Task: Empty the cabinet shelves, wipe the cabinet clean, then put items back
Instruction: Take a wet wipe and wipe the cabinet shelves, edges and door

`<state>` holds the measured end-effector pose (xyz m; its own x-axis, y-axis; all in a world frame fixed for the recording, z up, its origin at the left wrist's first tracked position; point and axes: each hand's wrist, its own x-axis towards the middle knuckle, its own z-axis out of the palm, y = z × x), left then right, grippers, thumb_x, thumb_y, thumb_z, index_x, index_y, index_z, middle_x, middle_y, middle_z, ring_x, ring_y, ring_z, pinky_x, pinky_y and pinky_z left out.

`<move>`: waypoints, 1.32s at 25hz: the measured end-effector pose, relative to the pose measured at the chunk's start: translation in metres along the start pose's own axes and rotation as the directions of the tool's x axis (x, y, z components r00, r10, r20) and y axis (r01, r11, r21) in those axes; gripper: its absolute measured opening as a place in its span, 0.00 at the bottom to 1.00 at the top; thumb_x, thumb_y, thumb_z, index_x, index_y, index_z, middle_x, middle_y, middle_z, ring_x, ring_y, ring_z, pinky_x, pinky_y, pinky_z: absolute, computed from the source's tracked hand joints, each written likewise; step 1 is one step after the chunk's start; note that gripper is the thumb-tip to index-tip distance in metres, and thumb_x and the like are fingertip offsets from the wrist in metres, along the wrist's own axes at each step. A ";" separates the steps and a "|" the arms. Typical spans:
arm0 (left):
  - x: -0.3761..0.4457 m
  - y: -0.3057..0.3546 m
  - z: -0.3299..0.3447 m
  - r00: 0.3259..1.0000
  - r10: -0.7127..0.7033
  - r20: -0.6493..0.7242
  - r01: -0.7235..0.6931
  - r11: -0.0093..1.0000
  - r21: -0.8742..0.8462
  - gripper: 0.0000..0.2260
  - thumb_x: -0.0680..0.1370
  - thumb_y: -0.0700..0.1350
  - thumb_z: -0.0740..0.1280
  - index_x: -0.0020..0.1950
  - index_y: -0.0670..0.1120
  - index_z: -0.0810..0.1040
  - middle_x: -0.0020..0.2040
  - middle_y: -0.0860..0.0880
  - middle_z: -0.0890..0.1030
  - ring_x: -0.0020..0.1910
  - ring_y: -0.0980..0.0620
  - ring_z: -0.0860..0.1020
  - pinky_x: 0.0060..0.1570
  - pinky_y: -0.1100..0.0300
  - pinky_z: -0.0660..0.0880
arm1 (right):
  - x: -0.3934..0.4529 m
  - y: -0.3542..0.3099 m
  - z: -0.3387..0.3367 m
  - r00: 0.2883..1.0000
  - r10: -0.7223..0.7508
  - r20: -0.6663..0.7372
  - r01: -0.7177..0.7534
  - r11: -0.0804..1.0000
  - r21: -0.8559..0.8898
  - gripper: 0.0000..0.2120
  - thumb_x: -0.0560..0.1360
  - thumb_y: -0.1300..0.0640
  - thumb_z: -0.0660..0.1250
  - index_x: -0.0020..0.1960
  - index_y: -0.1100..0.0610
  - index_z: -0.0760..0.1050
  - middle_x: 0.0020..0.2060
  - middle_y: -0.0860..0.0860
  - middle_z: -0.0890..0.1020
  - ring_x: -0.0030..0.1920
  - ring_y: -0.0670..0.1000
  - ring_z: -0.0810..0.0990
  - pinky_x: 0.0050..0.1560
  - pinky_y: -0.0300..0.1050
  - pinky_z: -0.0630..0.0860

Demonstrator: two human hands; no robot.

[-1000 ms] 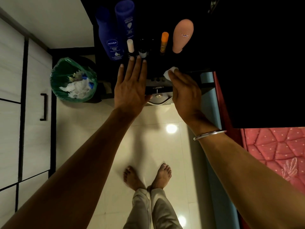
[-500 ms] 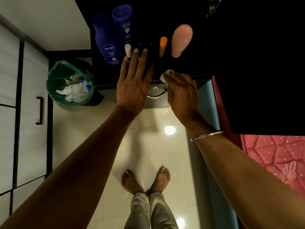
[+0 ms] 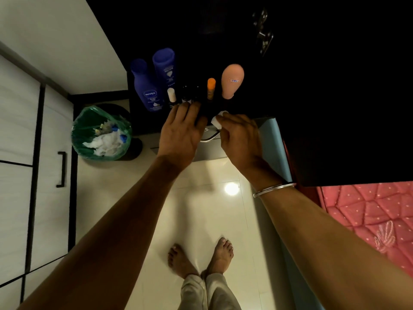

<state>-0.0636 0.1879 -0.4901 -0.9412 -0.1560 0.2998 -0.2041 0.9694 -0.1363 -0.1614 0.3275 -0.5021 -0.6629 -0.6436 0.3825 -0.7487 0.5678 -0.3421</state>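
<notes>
1. From my remote seat I watched a person at a dark cabinet top (image 3: pixel 312 108), both arms stretched toward a row of toiletries at twelve o'clock.
2. The left hand (image 3: pixel 181 133) reached for the small dark bottles (image 3: pixel 190 95); its fingertips curled over something dark at the row's front, but I could not tell whether they gripped it.
3. The right hand (image 3: pixel 240 139) pinched a white wipe (image 3: pixel 218 119) against the cabinet's front edge, just at one o'clock of the left hand.
4. Two blue lotion bottles (image 3: pixel 149 90), a small white stick (image 3: pixel 171 95), an orange tube (image 3: pixel 211 88) and a peach bottle (image 3: pixel 232 81) stood close together.
5. A green-lined bin (image 3: pixel 101 133) sat on the floor at nine o'clock.
6. My judgement of the risk: the bottles stood packed near the edge, so a sweeping knuckle or a dragged wipe could topple one into its neighbours or onto the tiles by the bare feet (image 3: pixel 201 258).
</notes>
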 end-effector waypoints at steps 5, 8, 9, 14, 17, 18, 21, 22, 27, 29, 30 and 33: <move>0.001 -0.003 -0.031 0.999 -0.003 -0.039 0.000 0.997 -0.074 0.28 0.74 0.43 0.72 0.73 0.46 0.70 0.69 0.42 0.73 0.67 0.40 0.71 0.68 0.47 0.69 | 0.005 -0.014 -0.020 0.999 0.011 -0.030 -0.011 1.000 0.017 0.16 0.69 0.66 0.69 0.56 0.58 0.84 0.53 0.54 0.85 0.53 0.59 0.82 0.53 0.51 0.79; -0.001 -0.007 -0.056 0.998 -0.027 -0.050 0.021 0.993 -0.117 0.25 0.75 0.43 0.69 0.72 0.45 0.71 0.69 0.42 0.73 0.68 0.40 0.70 0.67 0.48 0.69 | 0.008 -0.026 -0.039 1.000 0.010 -0.025 -0.010 1.000 0.006 0.16 0.71 0.64 0.68 0.56 0.57 0.83 0.53 0.53 0.85 0.54 0.58 0.83 0.53 0.52 0.79; 0.000 -0.009 -0.069 0.998 -0.038 -0.048 0.031 0.990 -0.137 0.25 0.75 0.42 0.69 0.72 0.45 0.72 0.69 0.42 0.73 0.68 0.41 0.70 0.67 0.48 0.69 | 0.010 -0.031 -0.048 1.000 0.019 -0.024 -0.018 0.999 0.026 0.15 0.72 0.63 0.68 0.57 0.57 0.83 0.54 0.54 0.85 0.55 0.58 0.82 0.55 0.51 0.79; 0.025 -0.025 -0.151 0.987 -0.126 -0.098 0.100 0.966 -0.238 0.22 0.75 0.44 0.67 0.69 0.44 0.74 0.69 0.42 0.73 0.66 0.42 0.70 0.60 0.50 0.74 | 0.047 -0.071 -0.112 0.988 0.148 -0.039 -0.134 0.961 0.241 0.15 0.76 0.64 0.68 0.62 0.58 0.80 0.59 0.56 0.83 0.60 0.58 0.80 0.62 0.50 0.77; 0.046 -0.038 -0.201 0.977 -0.200 -0.070 0.169 0.935 -0.311 0.22 0.75 0.44 0.68 0.69 0.43 0.74 0.69 0.42 0.73 0.66 0.40 0.71 0.58 0.49 0.77 | 0.077 -0.095 -0.163 0.985 0.167 -0.046 -0.145 0.939 0.313 0.16 0.76 0.65 0.67 0.64 0.59 0.80 0.62 0.56 0.81 0.63 0.56 0.79 0.65 0.47 0.75; 0.054 -0.041 -0.221 0.971 -0.229 -0.070 0.192 0.920 -0.342 0.22 0.75 0.43 0.68 0.69 0.43 0.74 0.68 0.42 0.73 0.66 0.40 0.72 0.59 0.50 0.77 | 0.087 -0.102 -0.183 0.983 0.170 -0.061 -0.139 0.929 0.344 0.16 0.76 0.64 0.68 0.64 0.59 0.80 0.62 0.55 0.81 0.64 0.55 0.79 0.66 0.44 0.74; 0.080 -0.047 -0.282 0.929 -0.368 -0.028 0.310 0.819 -0.482 0.21 0.76 0.42 0.68 0.69 0.43 0.75 0.67 0.43 0.74 0.65 0.42 0.73 0.59 0.56 0.73 | 0.116 -0.129 -0.244 0.971 0.195 -0.137 -0.113 0.883 0.456 0.15 0.75 0.62 0.69 0.62 0.59 0.80 0.60 0.55 0.82 0.61 0.52 0.80 0.63 0.34 0.71; 0.091 -0.049 -0.300 0.900 -0.437 0.017 0.369 0.739 -0.564 0.20 0.76 0.43 0.68 0.69 0.44 0.75 0.66 0.44 0.75 0.65 0.44 0.74 0.60 0.58 0.72 | 0.125 -0.137 -0.262 0.963 0.220 -0.159 -0.113 0.857 0.503 0.15 0.75 0.61 0.69 0.61 0.59 0.81 0.58 0.54 0.83 0.60 0.52 0.81 0.61 0.34 0.72; 0.142 -0.054 -0.387 0.763 -0.481 0.432 0.500 0.016 -0.866 0.15 0.80 0.47 0.68 0.66 0.48 0.79 0.51 0.50 0.84 0.51 0.52 0.82 0.49 0.61 0.78 | 0.169 -0.169 -0.338 0.947 0.260 -0.186 -0.098 0.790 0.606 0.15 0.75 0.64 0.67 0.61 0.56 0.81 0.56 0.51 0.84 0.56 0.46 0.81 0.57 0.28 0.70; 0.157 -0.061 -0.417 0.788 -0.447 0.424 0.432 -0.091 -0.897 0.15 0.79 0.46 0.70 0.66 0.47 0.79 0.51 0.48 0.86 0.49 0.51 0.84 0.47 0.60 0.80 | 0.188 -0.180 -0.365 0.945 0.268 -0.185 -0.080 0.742 0.666 0.16 0.75 0.65 0.67 0.61 0.55 0.81 0.55 0.49 0.84 0.55 0.43 0.81 0.58 0.34 0.76; 0.164 -0.065 -0.431 0.791 -0.450 0.415 0.389 -0.155 -0.908 0.15 0.78 0.45 0.71 0.65 0.47 0.79 0.51 0.46 0.86 0.50 0.49 0.85 0.49 0.57 0.82 | 0.197 -0.184 -0.374 0.944 0.276 -0.179 -0.072 0.705 0.705 0.16 0.75 0.66 0.67 0.60 0.54 0.81 0.53 0.48 0.84 0.54 0.43 0.81 0.57 0.39 0.79; 0.179 -0.080 -0.465 0.754 -0.531 0.387 0.308 -0.235 -0.922 0.13 0.76 0.43 0.73 0.60 0.45 0.81 0.50 0.45 0.86 0.49 0.48 0.85 0.52 0.50 0.82 | 0.221 -0.200 -0.400 0.945 0.273 -0.180 -0.034 0.630 0.776 0.15 0.74 0.66 0.67 0.57 0.53 0.81 0.48 0.43 0.83 0.50 0.41 0.82 0.53 0.42 0.81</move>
<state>-0.0906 0.1705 0.0139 -0.7057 -0.7053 -0.0673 0.0066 -0.1015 0.9948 -0.1594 0.2774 -0.0056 -0.8312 -0.3615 0.4224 -0.4466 -0.0186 -0.8946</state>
